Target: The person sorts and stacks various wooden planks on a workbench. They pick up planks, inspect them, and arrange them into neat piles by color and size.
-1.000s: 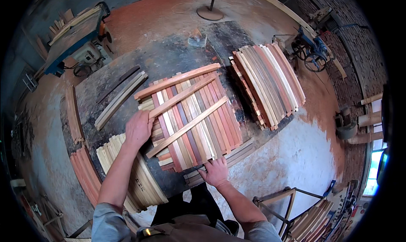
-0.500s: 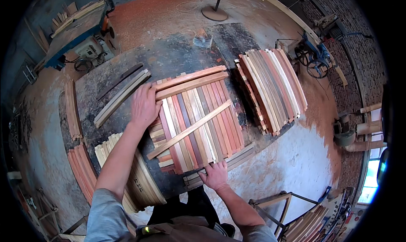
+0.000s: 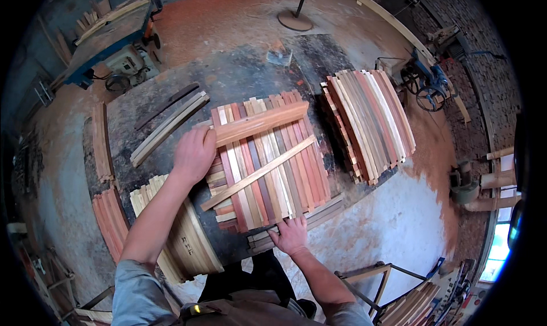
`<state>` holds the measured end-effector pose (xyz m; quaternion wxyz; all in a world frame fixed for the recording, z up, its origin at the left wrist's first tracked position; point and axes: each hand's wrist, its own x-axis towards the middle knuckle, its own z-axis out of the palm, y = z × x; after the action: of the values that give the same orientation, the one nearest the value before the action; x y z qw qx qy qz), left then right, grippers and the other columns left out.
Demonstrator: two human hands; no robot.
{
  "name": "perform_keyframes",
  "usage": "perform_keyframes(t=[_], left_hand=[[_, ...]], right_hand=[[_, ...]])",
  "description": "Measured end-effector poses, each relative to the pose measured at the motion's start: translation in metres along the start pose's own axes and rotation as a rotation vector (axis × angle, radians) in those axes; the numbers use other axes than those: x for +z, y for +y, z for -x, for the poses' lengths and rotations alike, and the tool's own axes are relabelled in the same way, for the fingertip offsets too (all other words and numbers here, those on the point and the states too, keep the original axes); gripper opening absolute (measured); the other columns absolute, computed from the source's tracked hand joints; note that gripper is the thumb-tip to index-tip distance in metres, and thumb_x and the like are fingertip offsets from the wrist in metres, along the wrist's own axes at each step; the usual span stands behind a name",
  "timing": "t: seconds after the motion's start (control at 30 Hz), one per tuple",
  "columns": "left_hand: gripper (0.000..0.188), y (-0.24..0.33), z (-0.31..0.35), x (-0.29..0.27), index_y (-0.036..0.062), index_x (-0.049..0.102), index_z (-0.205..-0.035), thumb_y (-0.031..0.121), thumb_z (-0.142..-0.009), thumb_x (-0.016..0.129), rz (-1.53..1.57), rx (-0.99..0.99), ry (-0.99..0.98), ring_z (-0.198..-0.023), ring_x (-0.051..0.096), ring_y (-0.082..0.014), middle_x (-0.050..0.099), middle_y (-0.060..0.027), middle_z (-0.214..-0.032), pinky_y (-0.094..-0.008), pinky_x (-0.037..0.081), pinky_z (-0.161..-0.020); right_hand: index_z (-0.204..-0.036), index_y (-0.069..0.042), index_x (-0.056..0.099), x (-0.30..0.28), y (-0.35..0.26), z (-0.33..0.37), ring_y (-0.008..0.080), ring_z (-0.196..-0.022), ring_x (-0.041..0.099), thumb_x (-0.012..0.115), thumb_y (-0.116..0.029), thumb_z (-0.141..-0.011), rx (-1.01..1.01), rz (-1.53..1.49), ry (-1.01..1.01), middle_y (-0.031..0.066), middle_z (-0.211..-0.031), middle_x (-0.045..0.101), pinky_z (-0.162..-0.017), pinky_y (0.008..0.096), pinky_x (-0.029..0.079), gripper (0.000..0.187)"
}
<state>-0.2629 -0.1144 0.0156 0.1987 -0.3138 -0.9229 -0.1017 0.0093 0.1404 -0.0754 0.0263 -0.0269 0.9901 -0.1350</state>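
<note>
"Currently, how do I log the hands?"

"Apart. Left hand (image 3: 195, 154) clamped on reddish wood (image 3: 262, 124), above centre frame, across the strip stack (image 3: 289, 190). Right hand (image 3: 292, 236) at the stack's lower edge; its grip I cannot tell."

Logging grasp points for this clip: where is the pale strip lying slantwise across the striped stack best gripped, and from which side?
Probably by its lower-left end, from the left: the pale strip is long and narrow, and that end juts past the striped stack, so a pinch could likely close around it. The left hand is nearer but holds reddish wood.
</note>
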Motion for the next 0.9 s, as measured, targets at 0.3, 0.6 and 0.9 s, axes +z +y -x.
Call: perform_keyframes(t=[0.3,0.6,0.9], left_hand=[[0.049,0.000,0.043,-0.063,0.0064,0.060,-0.106,0.008,-0.060,0.077,-0.047,0.127,0.166,-0.098,0.061,-0.0321,0.061,-0.0113,-0.110,-0.0430,0.049,-0.083],[0.041,0.046,0.123,-0.090,0.0020,0.062,-0.105,0.012,-0.065,0.070,0.125,-0.429,0.144,-0.091,0.063,-0.0330,0.063,-0.0155,-0.106,-0.0437,0.051,-0.077],[0.049,0.088,0.226,-0.111,0.0006,0.056,-0.119,0.013,-0.076,0.075,0.418,-1.053,0.118,-0.098,0.065,-0.0358,0.062,-0.0182,-0.112,-0.0422,0.053,-0.085]], right_hand=[[-0.098,-0.012,0.071,-0.002,0.005,0.000,0.0313,-0.104,0.052,0.070,-0.049,-0.079,0.022,-0.004,-0.071,0.0111,-0.102,0.061,-0.103,0.0523,0.031,0.041],[-0.106,-0.011,0.068,0.006,-0.008,0.003,0.0388,-0.119,0.047,0.071,-0.040,-0.078,0.024,0.050,-0.026,0.0172,-0.114,0.058,-0.109,0.0586,0.028,0.041],[-0.111,-0.007,0.066,0.015,-0.003,0.008,0.0386,-0.122,0.045,0.066,-0.040,-0.083,-0.026,0.107,-0.014,0.0189,-0.111,0.059,-0.112,0.0548,0.024,0.043]])
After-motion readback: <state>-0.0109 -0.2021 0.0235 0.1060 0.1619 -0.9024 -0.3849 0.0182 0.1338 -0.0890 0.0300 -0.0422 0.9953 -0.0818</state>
